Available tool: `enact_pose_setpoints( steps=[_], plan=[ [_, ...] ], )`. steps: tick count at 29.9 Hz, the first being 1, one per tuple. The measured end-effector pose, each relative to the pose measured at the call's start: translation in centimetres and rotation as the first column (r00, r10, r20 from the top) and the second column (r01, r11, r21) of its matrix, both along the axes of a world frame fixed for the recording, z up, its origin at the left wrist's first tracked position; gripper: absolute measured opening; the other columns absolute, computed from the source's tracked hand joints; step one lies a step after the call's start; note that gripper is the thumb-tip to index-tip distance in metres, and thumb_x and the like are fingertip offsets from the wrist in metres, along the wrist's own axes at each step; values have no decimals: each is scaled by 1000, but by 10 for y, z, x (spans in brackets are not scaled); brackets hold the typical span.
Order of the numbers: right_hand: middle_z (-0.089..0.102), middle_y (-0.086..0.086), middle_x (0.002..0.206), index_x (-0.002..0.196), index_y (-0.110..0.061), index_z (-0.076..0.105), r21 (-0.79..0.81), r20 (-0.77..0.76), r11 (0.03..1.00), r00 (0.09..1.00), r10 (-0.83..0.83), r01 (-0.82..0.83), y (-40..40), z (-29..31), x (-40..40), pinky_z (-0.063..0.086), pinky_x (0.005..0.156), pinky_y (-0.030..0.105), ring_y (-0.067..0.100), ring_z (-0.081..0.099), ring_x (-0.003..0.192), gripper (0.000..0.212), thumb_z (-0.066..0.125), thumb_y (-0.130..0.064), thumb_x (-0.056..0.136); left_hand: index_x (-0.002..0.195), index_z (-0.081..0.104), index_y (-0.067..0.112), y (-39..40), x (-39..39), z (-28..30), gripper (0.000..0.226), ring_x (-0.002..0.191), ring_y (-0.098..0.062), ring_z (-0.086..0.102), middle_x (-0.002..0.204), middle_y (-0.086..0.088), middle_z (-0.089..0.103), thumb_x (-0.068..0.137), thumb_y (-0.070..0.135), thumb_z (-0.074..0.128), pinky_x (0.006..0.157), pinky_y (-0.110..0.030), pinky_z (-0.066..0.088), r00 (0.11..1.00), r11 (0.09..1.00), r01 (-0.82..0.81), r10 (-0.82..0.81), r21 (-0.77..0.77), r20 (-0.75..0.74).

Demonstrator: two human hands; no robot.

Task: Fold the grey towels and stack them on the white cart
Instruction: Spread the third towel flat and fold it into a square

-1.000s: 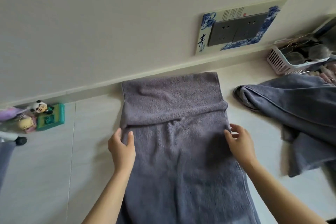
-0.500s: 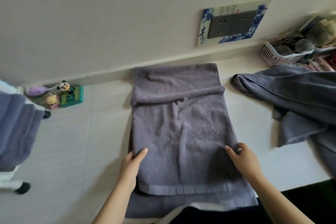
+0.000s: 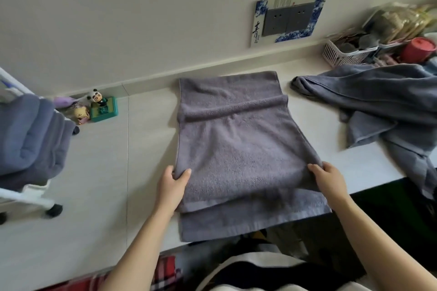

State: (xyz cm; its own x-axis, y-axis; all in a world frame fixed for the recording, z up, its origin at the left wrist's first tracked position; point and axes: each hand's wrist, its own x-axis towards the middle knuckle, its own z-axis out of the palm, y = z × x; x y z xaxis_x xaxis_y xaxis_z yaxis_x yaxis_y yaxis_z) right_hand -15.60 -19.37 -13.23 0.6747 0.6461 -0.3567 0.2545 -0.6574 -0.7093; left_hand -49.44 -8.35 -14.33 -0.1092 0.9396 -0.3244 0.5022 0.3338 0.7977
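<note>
Towel [image 3: 238, 149] lies lengthwise away from us on the counter [image 3: 99, 191], far end folded back. Our left hand [image 3: 171, 186] and right hand [image 3: 329, 181] each pinch a side edge of it. The cart [image 3: 26, 196] stands left of the towel, nearer our left hand.

Panda figurine [image 3: 97, 97] on green box [image 3: 105, 109], pink basket [image 3: 345, 52], red cup [image 3: 418, 50]

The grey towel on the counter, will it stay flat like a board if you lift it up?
Probably not. The grey towel drapes over the counter edge and bunches where the left hand and right hand pinch it, so it's likely floppy and unlikely to slip.
</note>
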Motion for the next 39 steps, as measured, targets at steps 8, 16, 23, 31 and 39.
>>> enact_pose_setpoints(
  steps=[8,16,23,31,39],
  plan=[
    [48,10,65,64,-10,39,-156,166,983,979,122,-96,-33,-27,-12,31,63,36,30,50,73,38,54,-29,94,82,68,13,-47,-19,-21,32,91,-25,65,90,-7,71,80,44,69,75,-29,49,949,932,218,-272,-290,-160],
    [43,6,61,62,-13,33,-95,182,992,978,105,-89,-39,-26,-5,26,61,34,27,45,69,39,55,-21,93,84,65,12,-61,-20,-13,15,85,-17,60,90,-4,66,82,25,71,68,-22,38,933,931,310,-337,-193,-128],
    [45,10,62,64,-10,39,-55,86,998,996,26,-22,-41,-27,-2,38,57,35,26,47,67,34,55,-19,92,84,67,3,-54,-21,-11,15,84,-17,58,92,-8,66,85,18,64,70,-27,40,928,928,326,-351,-181,-128],
    [48,9,70,69,-10,36,-85,266,991,956,126,-107,-40,-31,-11,25,63,33,33,51,77,33,62,-17,88,84,60,-10,-59,-15,-26,33,97,-34,54,102,-21,54,84,23,68,83,-33,37,848,917,398,-380,-30,-369],
    [50,31,114,106,5,52,-169,382,985,923,53,13,-50,-40,-21,37,92,49,47,43,109,47,68,-33,84,89,54,-4,-77,-11,-33,41,92,-43,54,93,-27,56,77,28,76,74,-45,45,844,962,249,-162,107,-511]
  ],
)
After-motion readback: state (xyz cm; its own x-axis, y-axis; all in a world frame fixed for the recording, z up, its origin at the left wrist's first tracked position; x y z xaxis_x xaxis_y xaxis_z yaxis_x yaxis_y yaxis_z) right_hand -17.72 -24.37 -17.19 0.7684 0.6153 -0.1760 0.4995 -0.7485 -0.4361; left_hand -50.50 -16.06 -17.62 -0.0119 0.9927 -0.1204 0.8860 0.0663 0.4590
